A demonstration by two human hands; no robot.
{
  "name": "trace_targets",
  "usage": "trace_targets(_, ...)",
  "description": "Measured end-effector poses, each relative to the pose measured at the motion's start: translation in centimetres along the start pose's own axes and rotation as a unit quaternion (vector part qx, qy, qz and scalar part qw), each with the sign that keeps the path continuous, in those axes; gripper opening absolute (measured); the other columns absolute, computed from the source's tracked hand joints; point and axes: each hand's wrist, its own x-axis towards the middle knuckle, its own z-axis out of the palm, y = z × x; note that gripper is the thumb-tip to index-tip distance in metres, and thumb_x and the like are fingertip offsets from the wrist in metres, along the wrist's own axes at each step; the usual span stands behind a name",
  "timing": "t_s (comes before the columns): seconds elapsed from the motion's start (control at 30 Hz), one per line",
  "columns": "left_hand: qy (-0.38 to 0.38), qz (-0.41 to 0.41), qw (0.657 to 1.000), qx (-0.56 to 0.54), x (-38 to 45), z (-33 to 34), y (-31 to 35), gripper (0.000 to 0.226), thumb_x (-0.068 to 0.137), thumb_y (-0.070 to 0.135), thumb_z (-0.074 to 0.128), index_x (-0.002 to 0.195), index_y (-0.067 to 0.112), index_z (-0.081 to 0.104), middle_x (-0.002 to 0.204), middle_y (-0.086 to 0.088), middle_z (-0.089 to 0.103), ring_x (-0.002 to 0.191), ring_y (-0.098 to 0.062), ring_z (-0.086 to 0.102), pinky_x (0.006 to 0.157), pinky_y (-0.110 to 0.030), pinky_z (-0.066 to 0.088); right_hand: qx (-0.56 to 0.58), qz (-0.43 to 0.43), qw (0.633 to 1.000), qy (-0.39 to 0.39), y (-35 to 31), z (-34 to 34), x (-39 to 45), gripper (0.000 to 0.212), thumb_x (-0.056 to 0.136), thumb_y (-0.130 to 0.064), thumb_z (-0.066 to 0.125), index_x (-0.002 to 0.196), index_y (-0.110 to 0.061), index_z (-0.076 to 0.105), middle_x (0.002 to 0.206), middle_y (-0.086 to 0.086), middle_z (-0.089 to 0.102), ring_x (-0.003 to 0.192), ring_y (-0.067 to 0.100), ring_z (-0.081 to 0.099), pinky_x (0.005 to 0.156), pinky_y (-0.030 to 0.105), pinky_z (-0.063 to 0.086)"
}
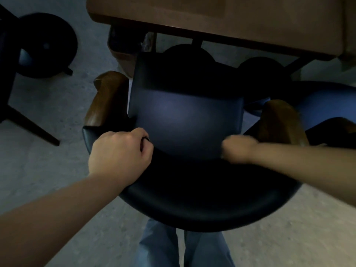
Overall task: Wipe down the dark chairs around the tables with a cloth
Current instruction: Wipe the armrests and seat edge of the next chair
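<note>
A dark chair (185,120) with a padded seat and a curved black backrest (192,201) stands right in front of me, pushed toward a wooden table (212,18). Its two armrests are brown wood (106,99). My left hand (119,155) grips the top edge of the backrest on its left side, fingers curled over it. My right hand (238,149) is on the backrest's right side, blurred by motion; its fingers look curled, and I cannot make out a cloth in it.
A second dark chair (325,106) stands to the right, partly under the table. A black round stool (46,45) and a dark chair leg (30,126) are at the left. Grey speckled floor lies all around. My legs in light trousers (183,247) are behind the backrest.
</note>
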Motion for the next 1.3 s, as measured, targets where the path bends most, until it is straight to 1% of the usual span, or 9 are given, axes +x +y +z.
trace_targets(0.17,-0.001,0.008,1.000,0.009,0.1,0.1,-0.1,0.008,0.079,0.023,0.066,0.079,0.018,0.072,0.045,-0.002,0.055,0.044,-0.029,0.053,0.049,-0.024,0.026,-0.120,0.110,0.987,0.011,4.4,-1.6,-1.3,0.028,0.092,-0.022,0.049,0.115,-0.013,0.062,0.120,0.010,0.061,0.108,0.030,0.060,0.078,0.034,0.049)
trace_targets(0.33,0.001,0.015,1.000,0.023,0.2,0.3,-0.2,0.008,0.079,0.022,0.066,0.079,0.017,0.072,0.047,-0.004,0.058,0.044,-0.031,0.054,0.049,-0.024,0.025,0.083,0.109,0.991,0.002,-3.7,-0.5,-0.6,0.033,0.087,-0.026,0.059,0.110,-0.004,0.064,0.115,0.016,0.066,0.103,0.031,0.064,0.069,0.027,0.045)
trace_targets(0.43,0.008,0.018,1.000,0.020,0.1,0.4,-0.3,0.011,0.081,0.023,0.063,0.081,0.017,0.072,0.048,-0.005,0.059,0.045,-0.030,0.055,0.049,-0.024,0.025,0.224,0.073,0.971,0.050,-10.9,-0.7,0.8,0.033,0.087,-0.020,0.053,0.111,-0.001,0.064,0.115,0.020,0.065,0.106,0.033,0.064,0.078,0.031,0.049)
trace_targets(0.67,0.025,0.008,0.999,0.018,0.1,1.0,-0.7,0.013,0.084,0.026,0.058,0.086,0.014,0.063,0.057,-0.008,0.061,0.053,-0.033,0.057,0.051,-0.029,0.031,0.524,-0.016,0.842,0.127,-18.8,-7.7,5.5,0.027,0.095,-0.019,0.047,0.097,0.001,0.063,0.113,0.022,0.062,0.106,0.034,0.057,0.072,0.030,0.037)
trace_targets(0.87,0.022,-0.008,0.999,-0.030,-0.1,0.8,-0.6,0.015,0.087,0.029,0.053,0.097,0.023,0.063,0.066,0.001,0.067,0.064,-0.030,0.061,0.057,-0.030,0.034,0.296,-0.091,0.939,0.147,-12.7,-2.1,-0.1,0.022,0.092,-0.022,0.050,0.089,-0.008,0.067,0.101,0.019,0.068,0.095,0.036,0.064,0.074,0.032,0.046)
trace_targets(0.97,0.029,-0.007,0.999,-0.038,-0.1,0.8,-0.7,0.013,0.085,0.028,0.054,0.093,0.025,0.064,0.062,0.003,0.065,0.061,-0.028,0.060,0.056,-0.028,0.032,0.133,-0.040,0.986,0.097,-6.2,0.4,-2.5,0.018,0.088,-0.030,0.055,0.093,-0.016,0.065,0.106,0.015,0.067,0.097,0.034,0.064,0.073,0.031,0.047)
trace_targets(1.1,0.019,0.010,0.998,-0.056,-0.2,0.4,-0.7,0.016,0.083,0.031,0.055,0.094,0.027,0.066,0.063,0.006,0.066,0.061,-0.026,0.062,0.054,-0.027,0.033,0.066,0.045,0.992,0.094,-0.5,0.1,-3.8,0.031,0.095,-0.039,0.044,0.105,-0.015,0.061,0.113,0.011,0.055,0.100,0.031,0.056,0.074,0.035,0.043)
trace_targets(1.2,-0.061,0.143,0.987,-0.031,0.1,-0.5,-1.7,0.039,0.083,0.052,0.043,0.110,0.034,0.064,0.073,0.017,0.065,0.078,-0.017,0.067,0.063,-0.026,0.043,0.104,0.008,0.990,0.095,-0.7,0.6,-4.7,0.033,0.091,-0.045,0.049,0.106,-0.019,0.064,0.112,0.008,0.050,0.104,0.029,0.051,0.085,0.034,0.042)
trace_targets(1.3,-0.273,0.355,0.889,0.094,1.9,-2.2,-3.9,0.072,0.084,0.068,0.007,0.140,0.041,0.043,0.135,0.017,0.055,0.127,-0.003,0.048,0.106,-0.024,0.036,0.119,-0.014,0.991,0.063,-0.9,0.3,-5.0,0.022,0.091,-0.032,0.054,0.100,-0.017,0.067,0.108,0.008,0.064,0.102,0.028,0.060,0.079,0.029,0.042)
